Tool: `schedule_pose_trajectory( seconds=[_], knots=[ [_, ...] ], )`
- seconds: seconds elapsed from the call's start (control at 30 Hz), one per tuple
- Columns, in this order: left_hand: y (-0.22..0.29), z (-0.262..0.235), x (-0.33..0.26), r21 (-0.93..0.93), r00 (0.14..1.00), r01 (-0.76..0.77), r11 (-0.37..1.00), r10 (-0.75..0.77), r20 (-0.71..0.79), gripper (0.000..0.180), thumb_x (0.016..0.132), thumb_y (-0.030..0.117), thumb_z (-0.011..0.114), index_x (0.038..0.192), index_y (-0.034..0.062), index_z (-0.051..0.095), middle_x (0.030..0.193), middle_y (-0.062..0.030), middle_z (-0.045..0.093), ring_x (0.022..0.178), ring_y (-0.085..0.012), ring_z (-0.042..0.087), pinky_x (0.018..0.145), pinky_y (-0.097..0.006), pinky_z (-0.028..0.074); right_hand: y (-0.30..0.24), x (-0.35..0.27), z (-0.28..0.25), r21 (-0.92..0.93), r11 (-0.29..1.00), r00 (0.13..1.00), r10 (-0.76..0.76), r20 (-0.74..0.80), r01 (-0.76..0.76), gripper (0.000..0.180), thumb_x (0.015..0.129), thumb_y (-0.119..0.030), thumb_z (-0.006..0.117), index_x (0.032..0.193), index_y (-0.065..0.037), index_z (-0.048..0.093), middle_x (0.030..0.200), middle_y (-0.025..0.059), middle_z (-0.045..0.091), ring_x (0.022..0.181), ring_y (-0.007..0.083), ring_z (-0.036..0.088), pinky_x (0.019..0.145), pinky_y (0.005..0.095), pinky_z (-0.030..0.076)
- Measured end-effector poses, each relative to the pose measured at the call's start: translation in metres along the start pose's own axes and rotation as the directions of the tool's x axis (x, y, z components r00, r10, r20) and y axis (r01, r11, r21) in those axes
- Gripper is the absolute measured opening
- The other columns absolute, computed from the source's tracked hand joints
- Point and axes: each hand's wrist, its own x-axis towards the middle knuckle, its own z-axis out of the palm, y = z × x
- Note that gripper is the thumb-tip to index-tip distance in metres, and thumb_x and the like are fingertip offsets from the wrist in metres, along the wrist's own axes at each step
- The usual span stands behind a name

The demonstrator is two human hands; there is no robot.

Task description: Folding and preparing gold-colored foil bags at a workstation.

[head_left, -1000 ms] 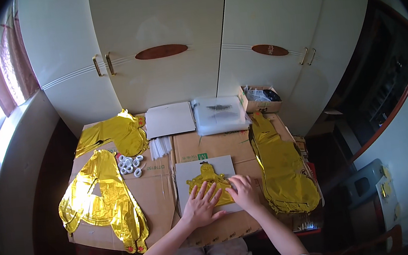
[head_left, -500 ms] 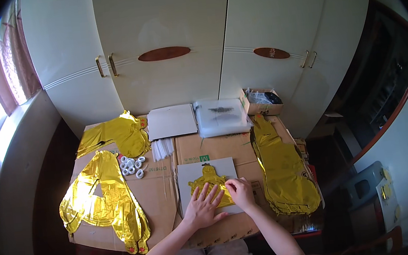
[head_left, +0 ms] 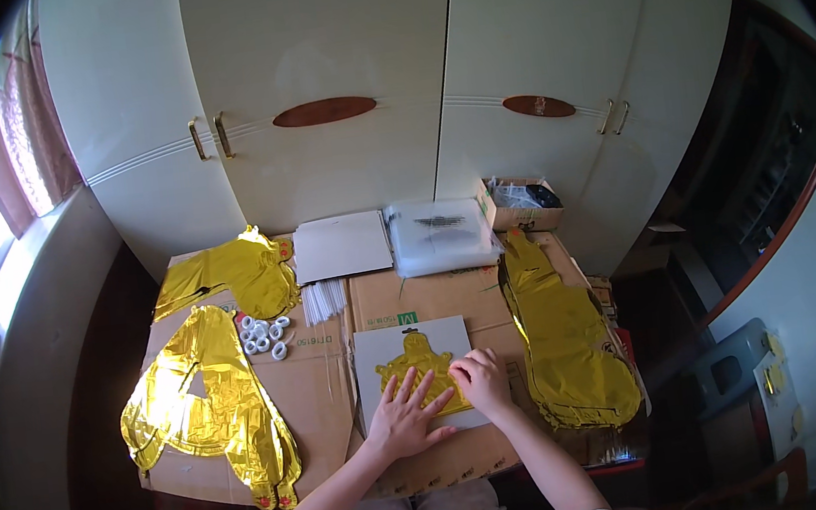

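Left hand (head_left: 405,419) flat, fingers spread, pressing on small gold foil shape (head_left: 418,363) atop white card (head_left: 378,344). Right hand (head_left: 483,379) curled, fingertips pinching shape's right edge. Card near front edge of flattened cardboard (head_left: 317,386), between the 2 forearms. Large gold foil balloon (head_left: 206,404) at left, another (head_left: 563,338) at right, both well apart from hands. White rings (head_left: 263,334) and white sticks (head_left: 323,300) beyond card.
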Motion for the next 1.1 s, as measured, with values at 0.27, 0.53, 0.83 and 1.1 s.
schedule_pose_trajectory(
  seconds=[0.27,0.53,0.83,1.1],
  knots=[
    [0.001,-0.002,0.001,-0.009,0.999,0.005,1.0,-0.005,0.032,0.071,0.09,0.072,0.03,0.148,0.0309,0.037,0.153,-0.0148,0.032,0.143,-0.0393,0.023,0.115,-0.056,0.016,0.017,-0.007,-0.029,-0.039,0.972,0.944,-0.216,0.248,0.233,0.034,0.078,-0.031,0.074,0.109,-0.016,0.071,0.124,0.0016,0.058,0.116,0.0232,0.05,0.093,0.0429,0.043],
    [-0.001,0.001,0.001,0.001,0.999,0.007,1.0,-0.007,0.051,0.068,0.093,0.067,0.029,0.148,0.027,0.036,0.154,-0.0137,0.031,0.144,-0.039,0.022,0.116,-0.056,0.015,0.021,-0.002,-0.046,-0.117,0.97,0.826,-0.113,0.553,0.211,0.061,0.08,-0.06,0.064,0.13,-0.026,0.06,0.151,0.005,0.037,0.136,0.0296,0.034,0.104,0.0556,0.032],
    [-0.001,0.011,0.005,-0.074,0.989,0.117,0.99,-0.11,0.098,0.052,0.1,0.044,0.033,0.149,0.0266,0.035,0.156,-0.0046,0.032,0.146,-0.0295,0.021,0.118,-0.051,0.011,0.024,-0.001,-0.047,-0.139,0.963,0.794,-0.103,0.599,0.23,0.067,0.079,-0.064,0.062,0.135,-0.028,0.055,0.152,0.0043,0.035,0.138,0.0297,0.032,0.105,0.0564,0.03],
    [0.0,0.012,0.003,-0.076,0.992,0.122,0.99,-0.119,0.044,0.058,0.098,0.043,0.038,0.149,0.0168,0.034,0.155,-0.0035,0.033,0.145,-0.0291,0.023,0.117,-0.053,0.012,0.026,-0.004,-0.045,-0.141,0.963,0.8,-0.102,0.591,0.228,0.067,0.079,-0.065,0.062,0.135,-0.03,0.055,0.153,0.0027,0.034,0.138,0.0295,0.032,0.105,0.056,0.029]
  ],
)
